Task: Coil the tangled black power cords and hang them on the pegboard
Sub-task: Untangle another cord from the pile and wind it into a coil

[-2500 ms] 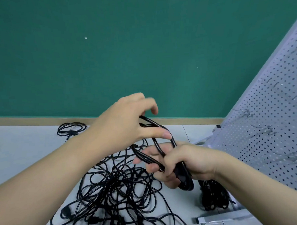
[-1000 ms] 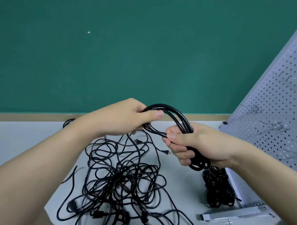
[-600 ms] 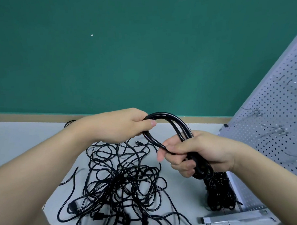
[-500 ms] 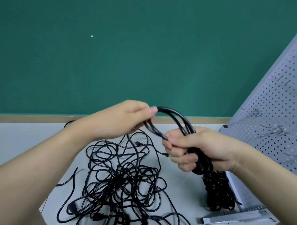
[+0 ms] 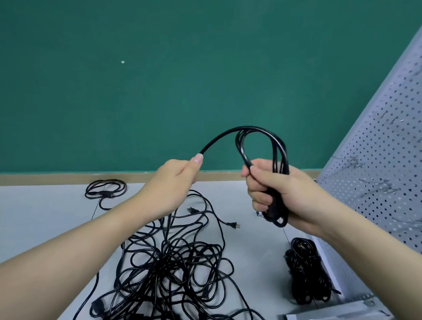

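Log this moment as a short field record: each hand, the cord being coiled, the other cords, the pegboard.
right hand: grips the coil
coil: black loops standing up from the fist
left hand: pinches the cord strand leading into the coil
tangled cords: loose heap on the table
bundled cord: lies at the pegboard's foot
small coil: far left, apart
pegboard: right, hooks bare

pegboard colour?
Light grey pegboard, dotted with dark holes; head view.
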